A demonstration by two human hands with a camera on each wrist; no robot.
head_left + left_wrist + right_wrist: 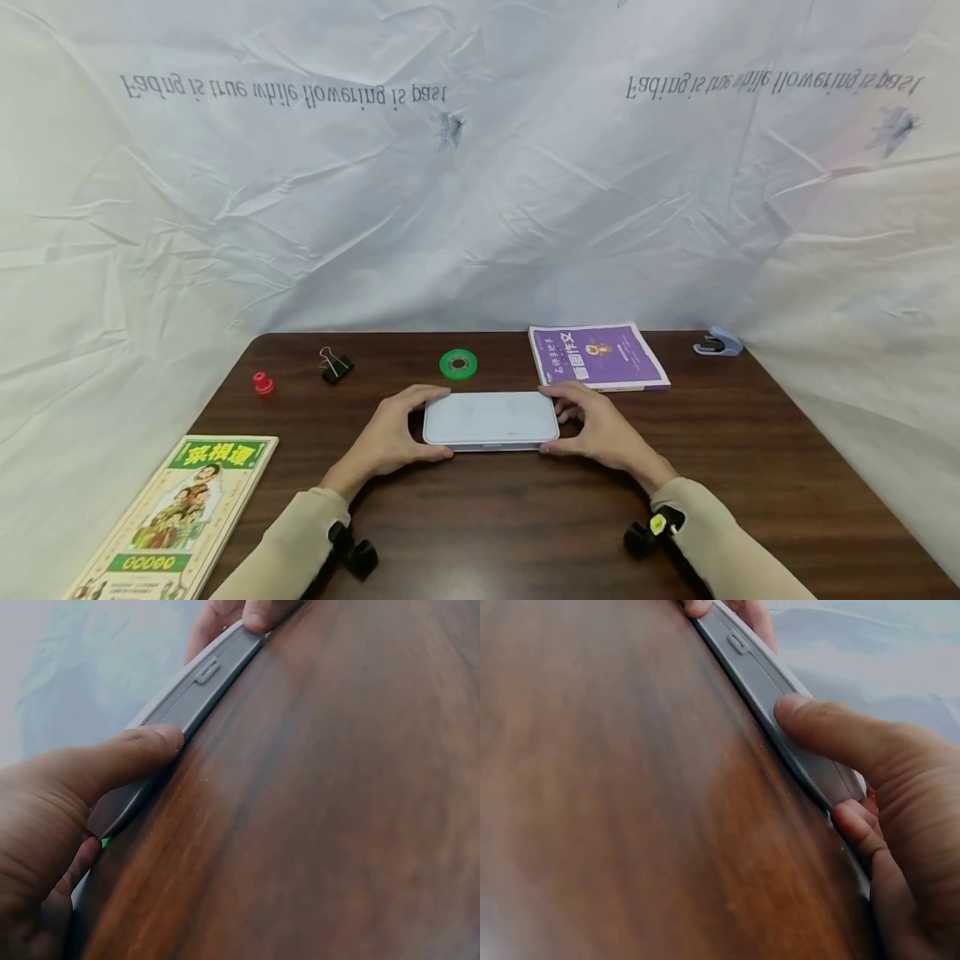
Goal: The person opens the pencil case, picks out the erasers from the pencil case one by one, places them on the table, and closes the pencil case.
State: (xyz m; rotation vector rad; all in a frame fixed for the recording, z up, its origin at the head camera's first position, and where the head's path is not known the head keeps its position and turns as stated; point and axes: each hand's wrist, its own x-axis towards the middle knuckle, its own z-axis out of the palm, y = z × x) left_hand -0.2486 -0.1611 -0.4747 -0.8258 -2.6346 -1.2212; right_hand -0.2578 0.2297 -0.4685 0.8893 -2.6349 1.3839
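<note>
A flat, rounded white case (491, 418) with a small latch on its grey front side lies crosswise in the middle of the head view. My left hand (395, 427) grips its left end, thumb on the near side and fingers at the far edge. The right end is held the same way by my right hand (598, 427). In the left wrist view, the left thumb (142, 755) presses the front side below the latch (207, 670). The right wrist view shows the right thumb (832, 731) on that same side. The case's lower edge sits close over the table (495, 517).
Behind the case lie a green tape roll (458, 364) and a purple book (600, 357). A black binder clip (337, 367) and a red knob-like piece (262, 383) are at left, above a green-and-cream book (176, 508). A light-blue stapler-like item (718, 342) stands far right.
</note>
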